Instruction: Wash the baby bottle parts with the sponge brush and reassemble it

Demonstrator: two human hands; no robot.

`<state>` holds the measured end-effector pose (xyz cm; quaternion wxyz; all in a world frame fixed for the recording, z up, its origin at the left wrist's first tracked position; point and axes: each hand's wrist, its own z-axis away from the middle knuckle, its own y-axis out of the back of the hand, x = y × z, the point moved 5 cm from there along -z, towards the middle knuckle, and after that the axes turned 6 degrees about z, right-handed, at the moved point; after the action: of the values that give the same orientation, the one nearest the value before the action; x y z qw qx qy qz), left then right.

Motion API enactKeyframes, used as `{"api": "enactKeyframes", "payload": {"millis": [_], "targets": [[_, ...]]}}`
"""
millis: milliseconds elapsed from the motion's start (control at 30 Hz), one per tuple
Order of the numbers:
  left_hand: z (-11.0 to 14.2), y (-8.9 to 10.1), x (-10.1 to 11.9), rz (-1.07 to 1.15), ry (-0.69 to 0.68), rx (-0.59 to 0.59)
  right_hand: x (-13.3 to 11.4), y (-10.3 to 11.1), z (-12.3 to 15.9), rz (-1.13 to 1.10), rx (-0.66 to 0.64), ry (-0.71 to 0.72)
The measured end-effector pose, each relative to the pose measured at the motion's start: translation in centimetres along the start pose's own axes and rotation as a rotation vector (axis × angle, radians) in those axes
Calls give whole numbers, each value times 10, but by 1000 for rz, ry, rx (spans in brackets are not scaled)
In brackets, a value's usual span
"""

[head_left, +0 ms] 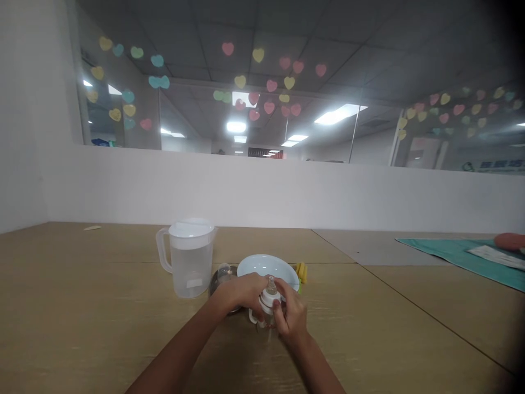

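A baby bottle [268, 302] with a clear teat, a white collar and a white side handle stands upright on the table, close in front of me. My left hand [246, 291] is closed around its left side, near the collar. From the right, my right hand [293, 313] grips the collar between thumb and fingers. Just behind the bottle sits a pale blue basin [262, 264], partly covered by my hands. Left of it, a clear cap [224, 271] rests in a dark metal dish [214, 283], half hidden by my left wrist.
A translucent measuring jug [192, 262] with a handle stands at the left. Something yellow, perhaps a sponge [301, 272], lies right of the basin. A teal cloth [451, 254] with a reddish object [509, 241] is at the far right. A white wall [262, 189] borders the table [102, 328].
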<state>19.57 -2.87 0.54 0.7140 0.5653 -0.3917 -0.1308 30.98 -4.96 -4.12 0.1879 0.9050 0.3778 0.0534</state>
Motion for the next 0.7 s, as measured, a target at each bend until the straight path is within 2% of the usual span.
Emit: {"api": "enactKeyframes", "payload": {"millis": [167,567,700], "targets": [[-4,0,-8,93,-93,40,-4,4,0,101,97,31],[-12,-3,-18,222,-74,8,-12,15,-1,130,211,69],[-11,-3,-16,210,-83,-2,-11,13,0,115,208,55]]}}
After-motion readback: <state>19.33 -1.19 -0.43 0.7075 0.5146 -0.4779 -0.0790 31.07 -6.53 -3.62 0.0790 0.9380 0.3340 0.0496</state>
